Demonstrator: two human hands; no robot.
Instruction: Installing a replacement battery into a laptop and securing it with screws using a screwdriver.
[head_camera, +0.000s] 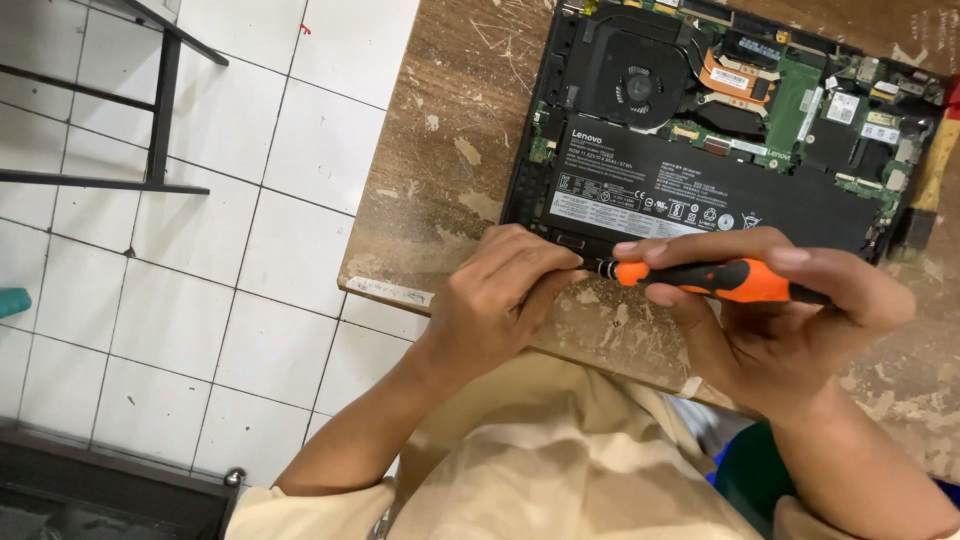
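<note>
An opened laptop (700, 190) lies bottom up on a worn wooden table (440, 180), showing its black battery, fan and green circuit boards. My right hand (780, 320) is shut on an orange and black screwdriver (710, 278), held almost flat with its tip pointing left at the laptop's near edge. My left hand (500, 300) rests at that same edge, fingers curled and pinched around the screwdriver's tip, next to the battery's lower left corner. What the fingertips pinch is hidden.
White floor tiles (200, 250) spread to the left of the table. A black metal frame (160, 110) stands at the top left. A wooden-handled tool (935, 170) lies by the laptop's right side. A teal object (12, 300) pokes in at the far left.
</note>
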